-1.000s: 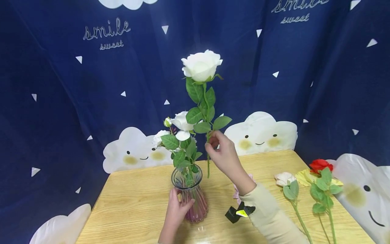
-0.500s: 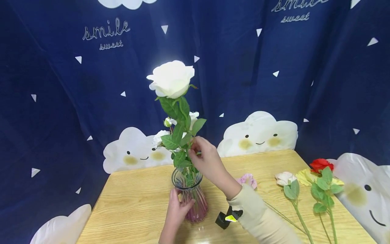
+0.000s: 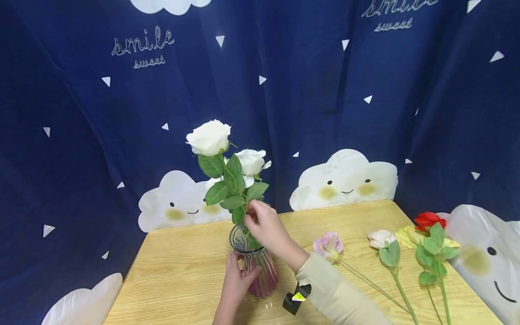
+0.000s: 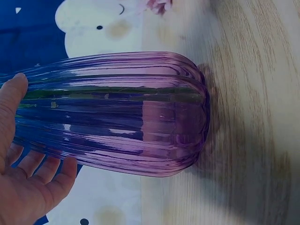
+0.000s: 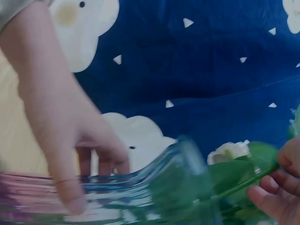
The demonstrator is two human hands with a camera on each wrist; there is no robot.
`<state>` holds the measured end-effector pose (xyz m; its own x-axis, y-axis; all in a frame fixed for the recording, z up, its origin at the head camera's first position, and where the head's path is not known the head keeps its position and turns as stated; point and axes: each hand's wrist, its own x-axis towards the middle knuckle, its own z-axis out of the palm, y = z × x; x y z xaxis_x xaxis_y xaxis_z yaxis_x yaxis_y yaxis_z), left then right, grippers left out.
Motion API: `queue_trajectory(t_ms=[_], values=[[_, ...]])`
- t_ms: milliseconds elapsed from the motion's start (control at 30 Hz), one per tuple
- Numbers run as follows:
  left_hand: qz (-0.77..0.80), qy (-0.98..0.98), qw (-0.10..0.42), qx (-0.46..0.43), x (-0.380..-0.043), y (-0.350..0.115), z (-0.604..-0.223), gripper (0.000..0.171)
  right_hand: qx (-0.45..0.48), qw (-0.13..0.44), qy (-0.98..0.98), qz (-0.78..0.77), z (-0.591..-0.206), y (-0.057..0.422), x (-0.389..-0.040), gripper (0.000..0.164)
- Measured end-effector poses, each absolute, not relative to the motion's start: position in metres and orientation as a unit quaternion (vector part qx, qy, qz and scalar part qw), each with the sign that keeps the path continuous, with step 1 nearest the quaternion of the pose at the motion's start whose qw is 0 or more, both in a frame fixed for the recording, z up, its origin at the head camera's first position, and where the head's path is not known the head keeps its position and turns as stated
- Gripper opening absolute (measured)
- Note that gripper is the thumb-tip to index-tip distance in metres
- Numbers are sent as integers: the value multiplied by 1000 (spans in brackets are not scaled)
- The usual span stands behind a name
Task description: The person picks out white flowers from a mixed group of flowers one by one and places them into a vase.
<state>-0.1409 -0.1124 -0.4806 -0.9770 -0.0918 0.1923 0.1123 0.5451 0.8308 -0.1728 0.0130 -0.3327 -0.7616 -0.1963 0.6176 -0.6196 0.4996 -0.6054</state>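
Observation:
A ribbed glass vase (image 3: 262,275), pink at its base and bluish at the rim, stands upright on the table. My left hand (image 3: 236,282) grips it below the rim; in the left wrist view the thumb and fingers (image 4: 69,176) curl round the glass. Over the vase mouth, my right hand (image 3: 268,225) pinches the stem of a white rose (image 3: 209,137), which leans left. The right wrist view shows that stem (image 5: 241,185) between thumb and fingers at the rim. Another white rose (image 3: 251,162) stands in the vase behind it. The stem's lower end is hard to make out.
On the right of the wooden table (image 3: 174,275) lie a pink flower (image 3: 328,246), a pale rose (image 3: 381,238), a yellow flower (image 3: 408,236) and a red rose (image 3: 429,221). A black device (image 3: 294,300) is at the right wrist. A dark blue curtain (image 3: 308,113) hangs behind.
My right hand has brought the white rose left from beside the vase and lowered it over the mouth. The bloom now sits lower and tilts left. My left hand keeps its grip on the vase.

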Motion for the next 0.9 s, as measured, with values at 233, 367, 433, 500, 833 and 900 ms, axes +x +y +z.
queue_trajectory(t_ms=[233,367,433,500,833,900], values=[[-490,-865,109,0,-139,-111,-482,64,222,226,-857,406,-351,14,-175,4],[-492,-864,108,-3,-139,-111,-481,65,220,223,-869,383,-353,16,-175,6],[-492,-864,107,-4,-139,-111,-481,65,223,223,-877,362,-353,18,-175,7],[-489,-866,105,-5,-139,-111,-480,66,228,225,-884,339,-353,19,-174,8],[-488,-867,100,-3,-140,-111,-479,66,226,209,-905,293,-355,32,-168,13],[-492,-864,104,-8,-140,-111,-480,66,215,204,-907,300,-354,37,-167,13]])
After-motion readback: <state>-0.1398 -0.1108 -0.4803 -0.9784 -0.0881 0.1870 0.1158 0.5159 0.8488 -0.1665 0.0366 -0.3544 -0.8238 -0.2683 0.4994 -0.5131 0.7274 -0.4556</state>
